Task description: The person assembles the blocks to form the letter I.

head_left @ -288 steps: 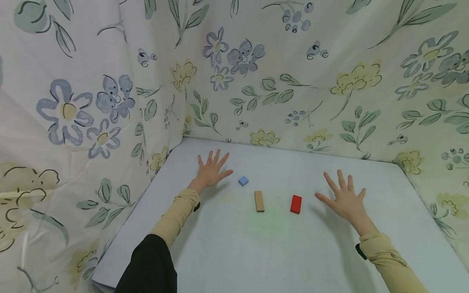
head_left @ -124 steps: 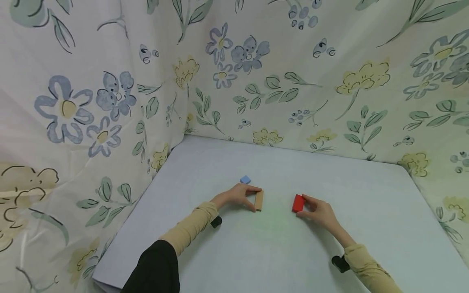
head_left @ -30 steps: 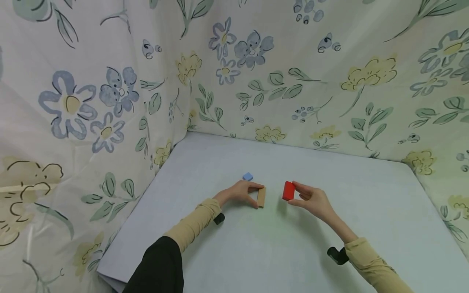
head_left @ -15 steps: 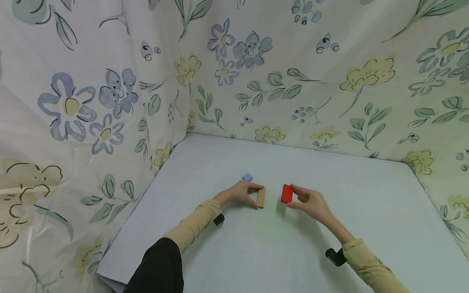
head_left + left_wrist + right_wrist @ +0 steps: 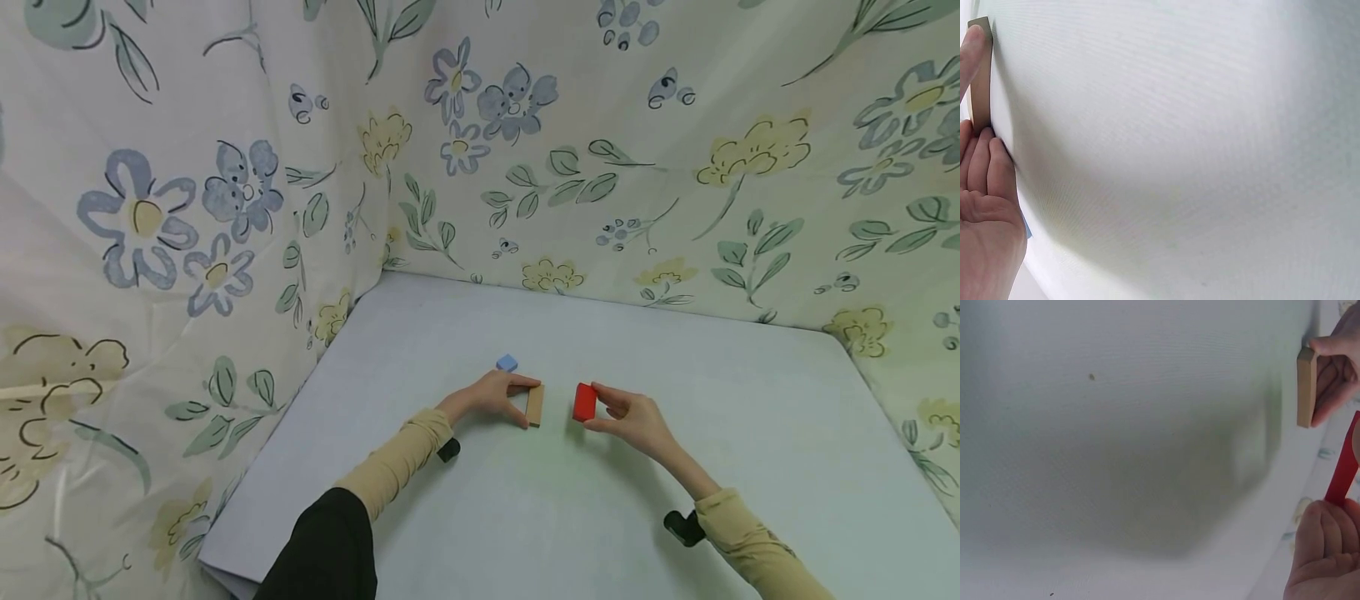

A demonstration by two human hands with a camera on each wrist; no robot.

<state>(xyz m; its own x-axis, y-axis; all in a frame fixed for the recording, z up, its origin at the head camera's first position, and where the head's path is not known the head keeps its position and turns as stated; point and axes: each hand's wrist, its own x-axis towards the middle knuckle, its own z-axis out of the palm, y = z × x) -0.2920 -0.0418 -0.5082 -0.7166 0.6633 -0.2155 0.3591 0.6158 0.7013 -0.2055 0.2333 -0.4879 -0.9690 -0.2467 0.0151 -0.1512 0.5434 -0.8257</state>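
My left hand (image 5: 492,395) grips a tan wooden block (image 5: 535,405) by its two ends, thumb at the near end and fingers at the far end. The block lies on the white table, also seen in the left wrist view, where the thumb presses one end of the wooden block (image 5: 981,87). My right hand (image 5: 636,421) pinches a red block (image 5: 584,402) between thumb and fingers, a short way to the right of the wooden one. In the right wrist view the red block (image 5: 1342,469) is off the table, with a shadow below it.
A small blue block (image 5: 507,362) lies just beyond my left hand's fingers. The white table (image 5: 675,358) runs back to a floral curtain (image 5: 570,200), which also closes off the left side.
Over the last seconds both hands came in from the sides and took hold of their blocks. The right hand raised the red block and moved it left, then slightly down. The left hand stayed put.
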